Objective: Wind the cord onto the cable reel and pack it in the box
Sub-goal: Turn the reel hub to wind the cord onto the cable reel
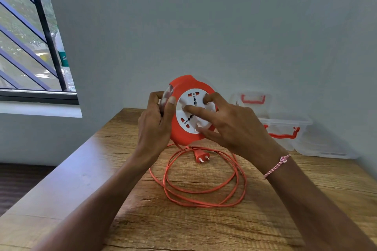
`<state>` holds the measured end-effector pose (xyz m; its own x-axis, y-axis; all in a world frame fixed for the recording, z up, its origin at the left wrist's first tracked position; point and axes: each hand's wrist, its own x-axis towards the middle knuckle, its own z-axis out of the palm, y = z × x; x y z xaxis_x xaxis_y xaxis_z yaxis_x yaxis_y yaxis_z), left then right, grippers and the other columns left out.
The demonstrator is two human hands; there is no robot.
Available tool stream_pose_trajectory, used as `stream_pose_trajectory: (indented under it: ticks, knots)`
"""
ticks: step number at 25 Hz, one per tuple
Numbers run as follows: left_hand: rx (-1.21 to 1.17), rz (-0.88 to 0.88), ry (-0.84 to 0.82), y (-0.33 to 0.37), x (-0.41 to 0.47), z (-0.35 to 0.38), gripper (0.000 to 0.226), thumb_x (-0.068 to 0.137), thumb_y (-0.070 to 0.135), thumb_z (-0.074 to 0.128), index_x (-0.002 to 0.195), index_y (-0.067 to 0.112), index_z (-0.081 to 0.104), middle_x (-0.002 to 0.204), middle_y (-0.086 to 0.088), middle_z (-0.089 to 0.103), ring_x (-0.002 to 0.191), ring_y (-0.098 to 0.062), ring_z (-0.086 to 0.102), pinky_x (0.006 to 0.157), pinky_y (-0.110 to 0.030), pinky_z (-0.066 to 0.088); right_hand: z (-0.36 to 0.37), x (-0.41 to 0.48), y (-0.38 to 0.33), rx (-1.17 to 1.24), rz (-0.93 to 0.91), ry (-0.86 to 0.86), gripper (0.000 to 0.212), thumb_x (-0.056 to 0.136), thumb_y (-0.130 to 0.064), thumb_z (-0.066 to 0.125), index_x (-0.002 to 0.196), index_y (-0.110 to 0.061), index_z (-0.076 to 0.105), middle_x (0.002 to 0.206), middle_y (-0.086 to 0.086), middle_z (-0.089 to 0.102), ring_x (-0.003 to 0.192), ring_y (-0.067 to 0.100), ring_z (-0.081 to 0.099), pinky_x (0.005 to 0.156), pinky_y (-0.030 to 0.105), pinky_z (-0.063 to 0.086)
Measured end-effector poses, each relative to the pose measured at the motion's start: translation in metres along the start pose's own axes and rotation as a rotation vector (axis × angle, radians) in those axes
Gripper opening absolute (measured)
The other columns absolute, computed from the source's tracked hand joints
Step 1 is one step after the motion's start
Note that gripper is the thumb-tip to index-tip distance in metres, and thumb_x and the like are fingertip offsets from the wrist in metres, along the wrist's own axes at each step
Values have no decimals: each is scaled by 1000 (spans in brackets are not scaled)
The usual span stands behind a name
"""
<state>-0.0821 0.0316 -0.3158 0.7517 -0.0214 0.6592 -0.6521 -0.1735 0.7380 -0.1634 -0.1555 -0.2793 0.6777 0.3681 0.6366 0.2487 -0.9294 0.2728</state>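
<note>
The reel [183, 135], orange with a white socket face, is held upright in the air above the bench [183, 230], its face turned toward the camera. The left hand [155, 122] grips its left edge, thumb on the front rim. The right hand [230, 124] is spread over the white face, index finger pressed across it, the other fingers and the thumb bent at its rim.

The cord [204, 204] hangs from the reel's underside and lies in loose loops on the bench directly below, with the plug [201, 156] inside them. A clear box [289, 126] with orange latches stands at the back right, its lid [253, 98] against the wall. A barred window [30, 47] is at left.
</note>
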Motion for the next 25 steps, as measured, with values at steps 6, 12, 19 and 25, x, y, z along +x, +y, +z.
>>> stream_pose_trajectory:
  ticks: [6, 12, 19, 25]
  knots:
    - [0, -23, -59, 0, -2, 1, 49, 94, 72, 42, 116, 30, 53, 94, 3, 74, 80, -17, 79, 67, -52, 67, -2, -2, -5, -113, -11, 145, 52, 87, -52, 74, 135, -34, 64, 104, 6, 72, 66, 22, 70, 52, 21, 35]
    - [55, 25, -91, 6, -8, 6, 41, 95, 72, 39, 106, 34, 51, 82, -1, 71, 71, -17, 74, 62, -53, 63, 1, 0, -18, 102, 256, 228, 64, 80, -73, 68, 116, -21, 63, 72, -2, 71, 53, 18, 61, 52, 17, 26]
    - [0, -22, -89, 2, -8, 7, 54, 94, 73, 41, 114, 25, 52, 93, -5, 74, 79, -25, 78, 65, -60, 64, 3, 1, -16, 144, 319, 227, 64, 87, -76, 57, 117, -19, 60, 98, -1, 74, 66, 18, 70, 49, 18, 41]
    - [-31, -29, -44, 0, -3, 2, 31, 98, 68, 45, 104, 39, 51, 88, -1, 72, 75, -22, 77, 62, -53, 66, -3, 0, -3, -14, -2, 1, 54, 99, -48, 58, 150, -38, 45, 146, 6, 52, 94, 23, 71, 52, 29, 53]
